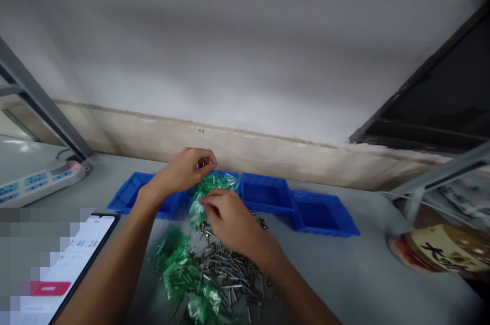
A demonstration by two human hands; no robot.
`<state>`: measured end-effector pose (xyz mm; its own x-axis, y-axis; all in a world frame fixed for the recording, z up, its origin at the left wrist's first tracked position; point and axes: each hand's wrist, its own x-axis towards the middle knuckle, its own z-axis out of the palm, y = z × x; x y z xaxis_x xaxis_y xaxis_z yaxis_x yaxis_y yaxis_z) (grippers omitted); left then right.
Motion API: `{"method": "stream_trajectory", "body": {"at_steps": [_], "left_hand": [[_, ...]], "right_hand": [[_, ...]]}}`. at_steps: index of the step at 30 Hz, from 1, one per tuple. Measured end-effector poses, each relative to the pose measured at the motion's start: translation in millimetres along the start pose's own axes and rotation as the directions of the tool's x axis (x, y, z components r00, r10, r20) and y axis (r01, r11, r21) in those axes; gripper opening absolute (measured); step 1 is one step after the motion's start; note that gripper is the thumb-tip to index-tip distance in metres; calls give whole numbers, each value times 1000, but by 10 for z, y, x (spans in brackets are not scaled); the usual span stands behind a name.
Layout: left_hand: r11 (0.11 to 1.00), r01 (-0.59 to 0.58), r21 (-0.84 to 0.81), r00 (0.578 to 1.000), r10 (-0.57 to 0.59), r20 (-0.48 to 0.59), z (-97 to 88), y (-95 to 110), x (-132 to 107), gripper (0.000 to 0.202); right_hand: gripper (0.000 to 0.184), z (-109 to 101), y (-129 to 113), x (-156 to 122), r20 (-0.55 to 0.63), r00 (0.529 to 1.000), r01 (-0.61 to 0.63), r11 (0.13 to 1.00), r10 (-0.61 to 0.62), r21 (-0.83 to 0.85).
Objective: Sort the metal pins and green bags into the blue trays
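Note:
My left hand point(189, 168) is raised over the blue bins at the back of the table, its fingers curled and closed; what they hold, if anything, is too small to make out. Lower and to its right, my right hand point(231, 218) pinches the edge of a green plastic bag point(197, 211). More green bags point(222, 181) fill the bin behind it. Beneath my right hand spreads a pile of loose metal screws or pins point(233, 269). Several small green plastic bags point(178, 264) lie along the left side of the pile.
A blue bin point(132, 195) stands left, and two more blue bins, one near the middle point(266, 191) and another point(325, 213), stand right. At left are a power strip point(46, 182) and a phone point(82, 253). A labelled jar point(440, 248) lies at the right. The wall rises behind.

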<state>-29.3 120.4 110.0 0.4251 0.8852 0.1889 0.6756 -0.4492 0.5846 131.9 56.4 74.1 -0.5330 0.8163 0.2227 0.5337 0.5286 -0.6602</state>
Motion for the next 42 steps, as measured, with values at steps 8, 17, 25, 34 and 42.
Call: {"method": "stream_trajectory", "body": {"at_steps": [8,17,25,34,42], "left_hand": [[972,-33,-232,999,39,21,23,139,11,32],[815,-17,-579,999,37,24,78,226,5,17],[790,-60,-611,998,39,-47,117,223,14,13],[859,-10,-512,996,-36,-80,75,250,9,22],[843,8,-538,1000,-15,-9,179,142,40,34]], "right_hand": [[21,-593,140,-30,-346,876,-141,864,336,484],[28,-583,151,2,-431,819,-53,797,380,602],[15,-594,234,-23,-648,735,-18,961,199,275],[24,-529,205,-16,-584,783,4,938,214,348],[30,-476,263,15,-581,796,-22,967,170,253]]}}
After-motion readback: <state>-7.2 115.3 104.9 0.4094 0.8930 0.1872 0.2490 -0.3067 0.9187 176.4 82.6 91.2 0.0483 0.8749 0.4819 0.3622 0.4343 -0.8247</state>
